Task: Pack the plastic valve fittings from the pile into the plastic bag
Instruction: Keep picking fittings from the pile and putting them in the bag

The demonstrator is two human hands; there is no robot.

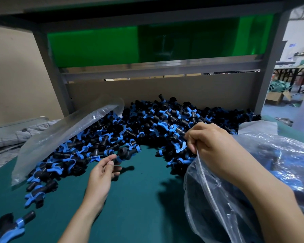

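A big pile of black valve fittings with blue handles (pixel 147 123) covers the back of the green table (pixel 135 199). My left hand (pixel 102 174) pinches one black and blue fitting (pixel 122 155) just above the table, in front of the pile. My right hand (pixel 211 142) grips the rim of a clear plastic bag (pixel 218 199) at the right, holding its mouth up beside the pile. Dark fittings show through the bag's wall.
An empty clear bag (pixel 63 135) lies slanted over the pile's left side. A larger filled bag (pixel 284 160) sits at the far right. Loose fittings (pixel 9 225) lie at the table's front left. A grey frame with a back panel (pixel 165 92) closes off the rear.
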